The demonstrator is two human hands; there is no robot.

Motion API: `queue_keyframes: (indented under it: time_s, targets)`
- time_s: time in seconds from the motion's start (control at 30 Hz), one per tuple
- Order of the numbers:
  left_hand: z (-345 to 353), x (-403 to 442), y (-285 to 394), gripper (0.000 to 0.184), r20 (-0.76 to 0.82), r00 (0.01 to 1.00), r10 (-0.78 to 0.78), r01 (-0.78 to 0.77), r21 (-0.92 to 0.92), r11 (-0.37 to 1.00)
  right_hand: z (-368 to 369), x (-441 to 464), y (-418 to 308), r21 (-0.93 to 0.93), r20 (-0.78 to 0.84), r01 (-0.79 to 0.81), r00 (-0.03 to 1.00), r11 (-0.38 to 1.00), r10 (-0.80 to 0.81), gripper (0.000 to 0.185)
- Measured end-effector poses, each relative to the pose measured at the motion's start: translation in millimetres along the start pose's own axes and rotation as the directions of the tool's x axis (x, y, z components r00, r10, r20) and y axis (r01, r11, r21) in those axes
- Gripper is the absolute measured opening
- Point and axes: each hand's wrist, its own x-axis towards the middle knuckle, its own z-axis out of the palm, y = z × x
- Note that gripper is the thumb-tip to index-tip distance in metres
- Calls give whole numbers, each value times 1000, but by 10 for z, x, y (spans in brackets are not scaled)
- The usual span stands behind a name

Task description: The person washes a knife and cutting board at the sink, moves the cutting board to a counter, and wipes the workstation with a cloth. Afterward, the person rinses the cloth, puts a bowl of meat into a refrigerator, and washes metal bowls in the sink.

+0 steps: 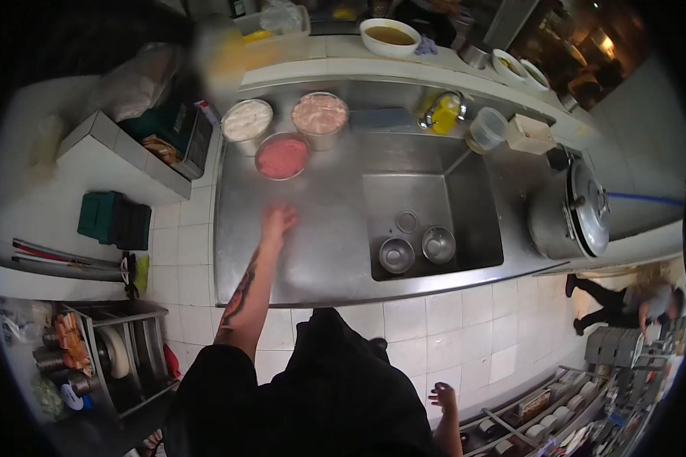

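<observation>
My left hand (280, 218) hovers over the steel counter (320, 259), slightly blurred, with loose fingers and nothing visible in it. Closest to it is a round metal bowl of pink ground meat (282, 157). Behind that stand two metal containers, one with pale whitish contents (247, 122), the other with light pink raw meat (319, 114). Down at my right side, away from the counter, hangs my right hand (443, 396). Its fingers are loosely bent and apart, and I see nothing held.
A sink (442, 198) holds small metal bowls (396, 255). To its right stands a large lidded pot (568, 213). A yellow bottle (442, 114) and a clear plastic tub (488, 129) are behind the sink. Another person (640, 305) is at far right.
</observation>
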Motion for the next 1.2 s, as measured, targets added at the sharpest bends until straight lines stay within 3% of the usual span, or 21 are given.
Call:
queue_keyframes:
  time_s: [0.17, 0.23, 0.3, 0.37, 0.4, 0.5, 0.57, 0.63, 0.8, 0.87, 0.97, 1.1, 1.2]
  targets:
    - [-4, 545, 580, 40, 29, 999, -30, 29, 31, 999, 478, -131, -493, -134, 120, -16, 992, 991, 32, 53]
    - [26, 760, 467, 45, 83, 992, -90, 90, 6, 996, 549, -106, -774, -258, 103, 91, 992, 962, -66, 52]
    - [90, 880, 374, 41, 50, 994, -95, 97, -40, 995, 527, -39, -1087, -527, 117, 373, 922, 764, -370, 52]
    - [128, 837, 243, 27, 40, 997, 66, -63, -73, 995, 691, -625, -1849, -517, 78, 557, 787, 650, -612, 46]
    - [146, 782, 164, 26, 19, 995, 101, -100, -63, 993, 766, -803, -2163, -450, 103, 623, 748, 640, -655, 43]
    - [97, 282, 75, 28, 1, 995, 98, -98, -93, 991, 1027, -1250, -3075, -347, 193, 713, 690, 609, -698, 36]
    - [-69, -208, 42, 22, 13, 999, 31, -30, -77, 997, 1239, -1335, -3508, -117, 314, 848, 525, 517, -791, 35]
    - [-286, -710, -53, 11, -24, 999, -34, 33, -35, 999, 1491, -1210, -3859, -61, 448, 903, 406, 426, -796, 35]
    - [-876, -2038, -120, 9, -27, 998, -57, 58, 27, 998, 2344, -1205, -4582, 6, 776, 870, 307, 493, -551, 38]
    - [-1059, -2517, -95, 11, -27, 999, -41, 43, 63, 997, 2660, -1247, -4709, 23, 900, 836, 221, 548, -375, 39]
    - [-1132, -3168, -2, 12, -109, 994, -19, 39, 185, 982, 2895, -1723, -4822, -4, 974, 780, 145, 626, -176, 39]
    - [-1127, -3751, -181, 14, -196, 980, 46, -30, 85, 996, 3135, -1757, -4533, -110, 994, 617, 68, 779, 86, 26]
    - [-1147, -4025, -392, 14, -247, 968, 33, -15, 73, 997, 3164, -1765, -4267, -123, 992, 667, 63, 735, 109, 23]
